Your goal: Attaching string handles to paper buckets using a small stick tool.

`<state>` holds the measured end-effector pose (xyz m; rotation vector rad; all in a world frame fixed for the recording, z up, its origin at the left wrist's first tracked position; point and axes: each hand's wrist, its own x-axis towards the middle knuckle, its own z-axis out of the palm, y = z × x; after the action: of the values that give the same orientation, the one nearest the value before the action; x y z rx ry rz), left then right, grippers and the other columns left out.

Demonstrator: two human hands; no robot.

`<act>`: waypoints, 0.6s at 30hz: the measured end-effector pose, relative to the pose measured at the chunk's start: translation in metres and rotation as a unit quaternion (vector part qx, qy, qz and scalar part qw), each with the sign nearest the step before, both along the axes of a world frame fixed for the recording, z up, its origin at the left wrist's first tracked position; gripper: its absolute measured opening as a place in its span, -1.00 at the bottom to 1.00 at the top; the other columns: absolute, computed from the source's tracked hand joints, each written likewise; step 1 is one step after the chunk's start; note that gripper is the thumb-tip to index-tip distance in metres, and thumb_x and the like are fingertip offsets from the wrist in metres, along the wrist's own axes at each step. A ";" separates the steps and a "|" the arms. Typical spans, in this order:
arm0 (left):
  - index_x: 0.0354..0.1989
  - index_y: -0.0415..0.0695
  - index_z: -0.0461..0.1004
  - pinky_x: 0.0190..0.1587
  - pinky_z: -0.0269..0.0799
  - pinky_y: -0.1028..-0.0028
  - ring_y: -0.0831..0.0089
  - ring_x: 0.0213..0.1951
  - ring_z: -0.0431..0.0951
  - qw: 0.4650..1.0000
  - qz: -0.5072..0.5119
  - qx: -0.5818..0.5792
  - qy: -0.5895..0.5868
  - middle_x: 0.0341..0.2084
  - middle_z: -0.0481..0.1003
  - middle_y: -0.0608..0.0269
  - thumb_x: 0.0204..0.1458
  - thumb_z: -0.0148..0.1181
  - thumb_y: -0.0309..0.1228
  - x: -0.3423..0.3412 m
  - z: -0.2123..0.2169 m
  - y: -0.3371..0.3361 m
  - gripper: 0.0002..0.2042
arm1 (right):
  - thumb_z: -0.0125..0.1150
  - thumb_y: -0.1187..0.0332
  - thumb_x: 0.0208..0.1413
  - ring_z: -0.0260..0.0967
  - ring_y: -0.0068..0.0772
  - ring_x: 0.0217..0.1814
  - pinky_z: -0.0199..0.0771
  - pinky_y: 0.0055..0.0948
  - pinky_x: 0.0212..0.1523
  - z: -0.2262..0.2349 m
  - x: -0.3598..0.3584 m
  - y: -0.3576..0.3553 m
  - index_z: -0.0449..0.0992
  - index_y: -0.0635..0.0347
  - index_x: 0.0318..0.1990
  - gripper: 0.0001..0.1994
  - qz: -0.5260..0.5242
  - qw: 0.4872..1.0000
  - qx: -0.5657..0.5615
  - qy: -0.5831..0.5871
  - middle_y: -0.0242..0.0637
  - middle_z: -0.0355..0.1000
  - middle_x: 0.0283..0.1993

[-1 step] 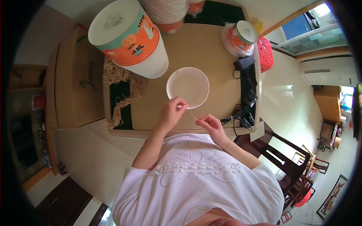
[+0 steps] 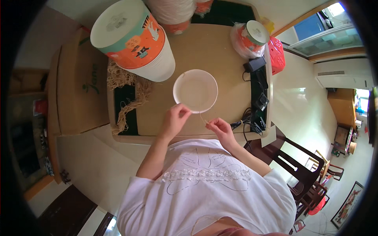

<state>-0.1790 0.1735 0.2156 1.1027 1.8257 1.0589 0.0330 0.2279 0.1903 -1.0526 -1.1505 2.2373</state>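
Observation:
A round white paper tub (image 2: 195,72) stands mouth up on the cardboard-covered table. A thin strand of twine (image 2: 202,118) runs from its near rim to my right hand (image 2: 220,129), which pinches it between thumb and fingertips. At the tub's near left rim, my left hand (image 2: 174,121) has thumb and fingers brought together; whatever lies between them is too small to make out. To the left, a bundle of tan twine (image 2: 132,108) trails over the table edge. A tall stack of upturned paper tubs (image 2: 138,49) with an orange and green print rises behind it.
More wrapped tubs (image 2: 173,13) stand at the far edge. A smaller plastic-wrapped stack (image 2: 252,37) sits far right. Black adapters (image 2: 256,63) and cables (image 2: 248,122) lie along the right edge. A large cardboard box (image 2: 80,82) flanks the table's left side; a dark chair (image 2: 295,165) stands right.
My left hand has shifted slightly down and left, away from the strand at the rim. My right hand still pinches the twine in nearly the same place.

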 end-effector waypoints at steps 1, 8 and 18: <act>-0.46 -0.26 0.47 -0.31 0.48 0.35 0.21 -0.43 0.57 0.999 -0.009 -0.036 -0.010 -0.52 0.53 0.13 -0.08 0.29 -0.44 -0.009 0.007 -0.013 -0.85 | 0.09 0.45 0.19 0.36 -0.52 -0.17 0.35 -0.54 -0.03 -0.008 0.001 0.001 0.40 0.30 -0.30 -0.91 -0.001 1.000 -0.003 0.001 -0.34 0.41 -0.28; -0.53 -0.14 0.55 -0.27 0.42 0.29 0.17 -0.32 0.50 0.907 -0.155 -0.204 0.335 -0.45 0.49 0.17 -0.16 0.29 -0.42 -0.014 -0.009 -0.046 -0.92 | 0.13 0.39 0.17 0.30 -0.61 -0.42 0.33 -0.60 -0.33 -0.048 -0.006 0.002 0.41 0.28 -0.33 -0.87 -0.093 0.991 -0.023 -0.092 -0.42 0.38 -0.47; -0.28 -0.19 0.53 -0.11 0.39 0.27 0.17 -0.19 0.47 0.975 -0.128 0.064 0.170 -0.33 0.52 0.13 -0.05 0.09 -0.55 0.027 -0.016 0.033 -0.84 | 0.16 0.39 0.16 0.24 -0.68 -0.48 0.24 -0.67 -0.45 -0.058 -0.016 0.005 0.43 0.29 -0.32 -0.87 -0.085 0.989 0.048 -0.113 -0.47 0.35 -0.50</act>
<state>-0.1518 0.2067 0.1998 1.6312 1.8241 0.8852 0.0172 0.2328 0.1320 -1.3381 -1.1951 1.9506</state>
